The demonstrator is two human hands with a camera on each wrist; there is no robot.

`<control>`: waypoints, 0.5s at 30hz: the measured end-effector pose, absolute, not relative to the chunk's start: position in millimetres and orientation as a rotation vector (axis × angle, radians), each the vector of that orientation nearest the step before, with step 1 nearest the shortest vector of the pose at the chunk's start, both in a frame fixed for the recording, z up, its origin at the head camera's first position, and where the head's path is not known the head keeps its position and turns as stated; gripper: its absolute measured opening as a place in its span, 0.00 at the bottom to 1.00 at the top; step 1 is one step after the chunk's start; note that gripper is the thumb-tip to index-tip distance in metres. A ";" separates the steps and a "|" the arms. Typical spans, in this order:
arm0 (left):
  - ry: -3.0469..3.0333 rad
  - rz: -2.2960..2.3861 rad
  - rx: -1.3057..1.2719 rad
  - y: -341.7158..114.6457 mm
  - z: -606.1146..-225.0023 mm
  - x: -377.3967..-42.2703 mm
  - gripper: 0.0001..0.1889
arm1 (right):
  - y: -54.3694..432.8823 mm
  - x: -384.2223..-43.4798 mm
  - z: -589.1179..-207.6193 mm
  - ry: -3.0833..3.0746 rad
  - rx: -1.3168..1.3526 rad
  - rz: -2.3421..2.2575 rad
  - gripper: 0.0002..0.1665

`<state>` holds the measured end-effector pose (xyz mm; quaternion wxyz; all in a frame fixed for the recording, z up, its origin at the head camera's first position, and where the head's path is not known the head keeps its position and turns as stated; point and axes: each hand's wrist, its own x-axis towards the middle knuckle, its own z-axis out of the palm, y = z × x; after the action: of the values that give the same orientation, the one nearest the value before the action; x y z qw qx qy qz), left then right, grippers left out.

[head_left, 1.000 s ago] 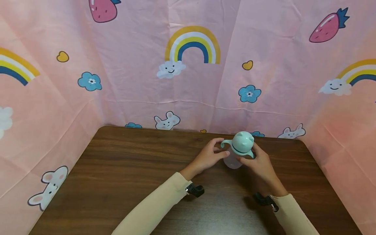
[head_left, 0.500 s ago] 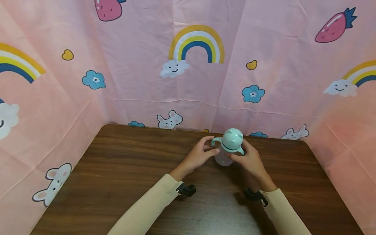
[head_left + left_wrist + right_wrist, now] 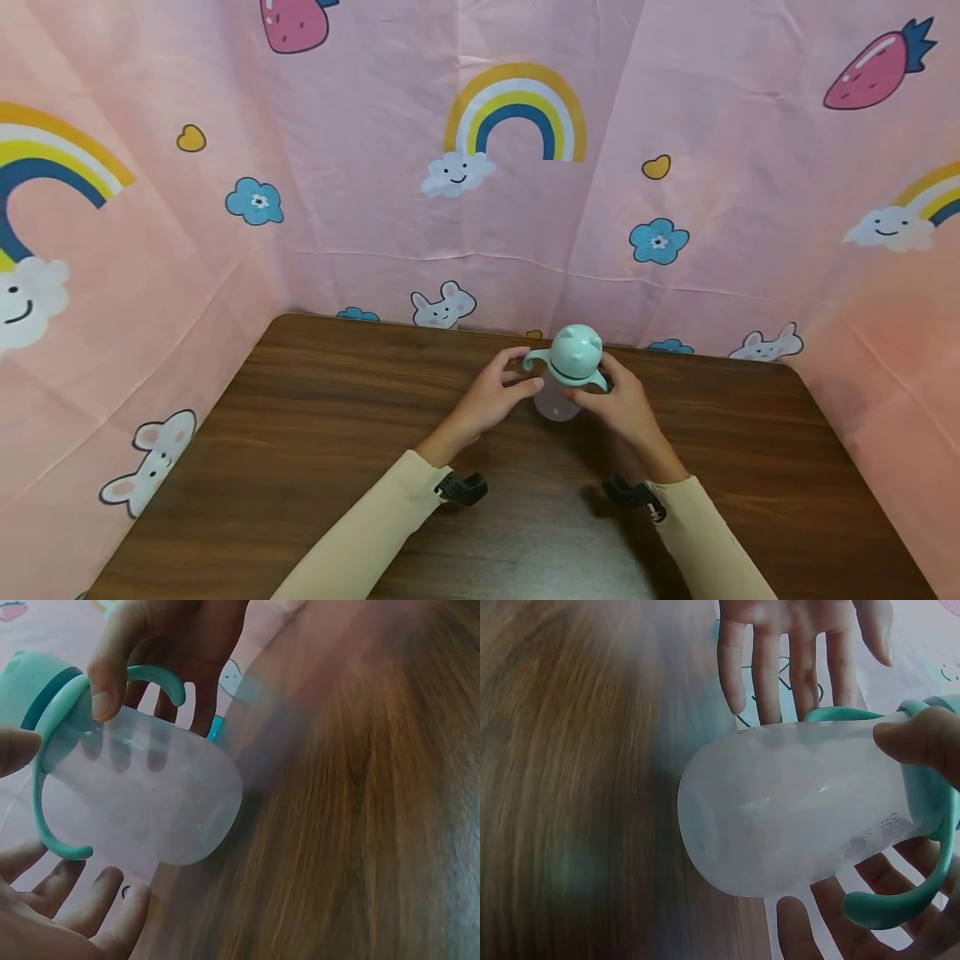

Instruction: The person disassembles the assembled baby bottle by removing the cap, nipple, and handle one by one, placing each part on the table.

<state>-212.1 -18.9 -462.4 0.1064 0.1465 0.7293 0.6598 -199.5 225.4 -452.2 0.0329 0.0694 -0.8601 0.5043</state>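
A baby's sippy cup [image 3: 557, 402] stands over the table, with a frosted clear body, two mint handles and a rounded mint lid [image 3: 576, 352] with small ears. My right hand [image 3: 626, 408] grips it at the upper body, thumb in front and fingers reaching behind, beside one handle [image 3: 900, 906]. On the other side my left hand [image 3: 487, 402] curves loosely near the second handle [image 3: 64, 844]. In the right wrist view its fingers [image 3: 804, 675] are extended and spread. The left thumb lies close to the collar in the left wrist view.
The dark wood-grain table [image 3: 337, 417] has its back edge just behind the cup. Pink printed cloth [image 3: 375, 208] hangs at the back and both sides. A dark band [image 3: 461, 488] is worn on each wrist, over cream sleeves [image 3: 367, 525].
The sippy cup has moved left along the table with both hands beside it. The head view has turned slightly left, so the background shifts right. The right hand's hold looks the same.
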 end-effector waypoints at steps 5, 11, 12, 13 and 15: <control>2.142 1.966 0.415 -25.4 -464.2 -211.6 0.32 | 218.5 -201.2 -452.7 -2.651 0.222 1.579 0.45; 2.143 1.977 0.401 -32.2 -463.5 -207.6 0.32 | 214.0 -202.4 -452.2 -2.645 0.260 1.585 0.44; 2.145 1.976 0.395 -33.2 -463.4 -207.0 0.32 | 213.5 -202.5 -452.0 -2.644 0.271 1.582 0.43; 2.147 1.976 0.390 -34.2 -463.0 -206.3 0.32 | 213.1 -202.8 -452.2 -2.644 0.280 1.579 0.43; 2.148 1.978 0.377 -35.7 -462.9 -205.5 0.32 | 212.5 -203.4 -452.8 -2.641 0.299 1.577 0.43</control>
<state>-205.5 -35.7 -462.9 0.0983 0.1275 0.7260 0.6686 -203.4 212.5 -452.8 0.0256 0.0966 -0.8543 0.5100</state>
